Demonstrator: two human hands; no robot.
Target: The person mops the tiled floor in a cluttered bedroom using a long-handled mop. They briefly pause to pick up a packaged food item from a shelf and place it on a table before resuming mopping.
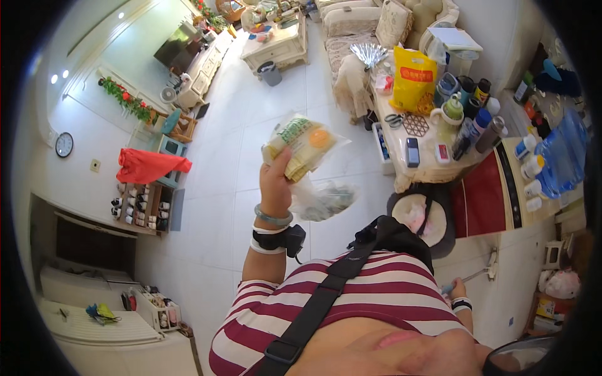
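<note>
My left hand [276, 176] is raised over the floor, closed on a clear plastic packet [301, 143] with pale yellow contents, green print and an orange circle. Just beneath it shows a translucent plastic bag [327, 201] with greyish-green contents; I cannot tell whether the same hand holds it. A bangle and a black wrist device [282, 238] circle that forearm. Low on the right, partly behind my striped shirt, my right hand [456, 289] grips the light blue handle of a long-handled tool [479, 272]. Its pale head [492, 263] points away from me.
A table [425, 175] on the right bears a yellow bag [414, 80], scissors [394, 121], bottles and a jug. Beside it are a cushioned stool [404, 211] and a red-fronted cabinet [479, 199]. Further off stand a grey bin [269, 74] and a coffee table [277, 47]. A shoe rack [153, 207] is left.
</note>
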